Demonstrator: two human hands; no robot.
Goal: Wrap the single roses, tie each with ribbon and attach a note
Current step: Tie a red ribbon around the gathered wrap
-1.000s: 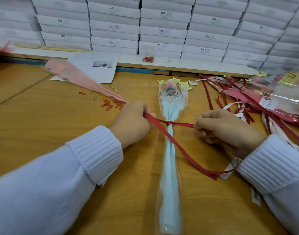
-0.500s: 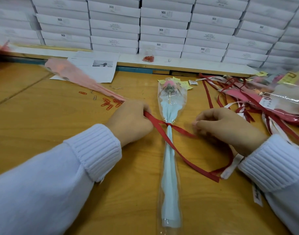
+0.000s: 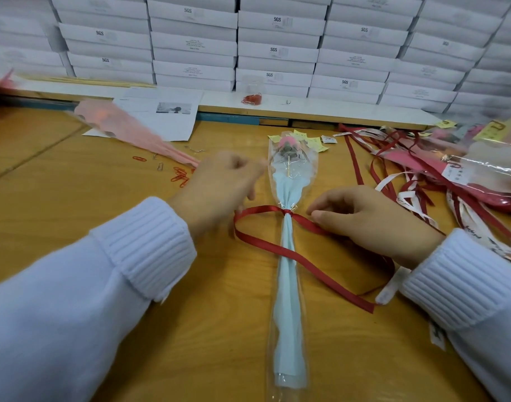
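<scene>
The rose [image 3: 287, 256] lies between the right hand [image 3: 373, 224], which pinches the ribbon [image 3: 260, 210] beside the knot [image 3: 287, 212], and the blurred left hand [image 3: 222, 190], whose hold is unclear; pulling both sides evenly should keep the knot snug.

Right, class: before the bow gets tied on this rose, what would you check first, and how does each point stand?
1. Knot cinched round the rose: ok.
2. Right hand pinches the ribbon beside the knot: ok.
3. Left hand grip on the ribbon: cannot tell, blurred.
4. Rose lies flat and straight on the table: ok.
5. Notes lie ready by the bloom: ok.
6. Note attached to this rose: not ok, none seen.
</scene>
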